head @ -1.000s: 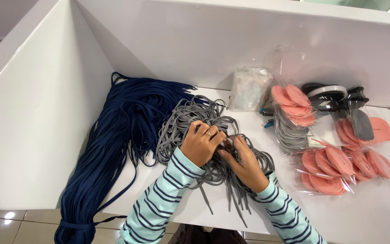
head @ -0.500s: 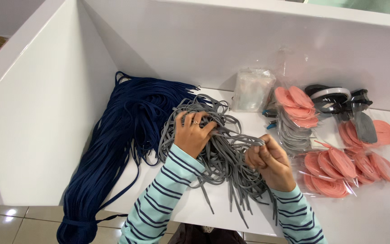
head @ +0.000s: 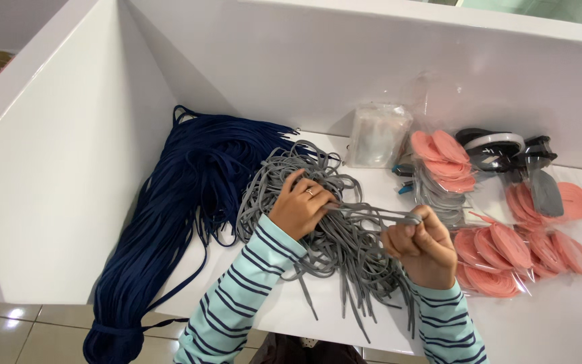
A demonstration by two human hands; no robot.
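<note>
While my left hand [head: 302,205] and right hand [head: 420,244] grip grey laces [head: 345,243], bare table [head: 560,317] lies right of my right hand.

Bright, even overhead light; sharp focus.

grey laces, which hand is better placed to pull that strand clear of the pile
Right. The right hand already pinches the end of the grey laces, raised off the pile; the left hand sits on the tangle, pinning it.

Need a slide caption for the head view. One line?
Left hand and right hand stretch grey laces beside navy cord bundle on white table.
</note>
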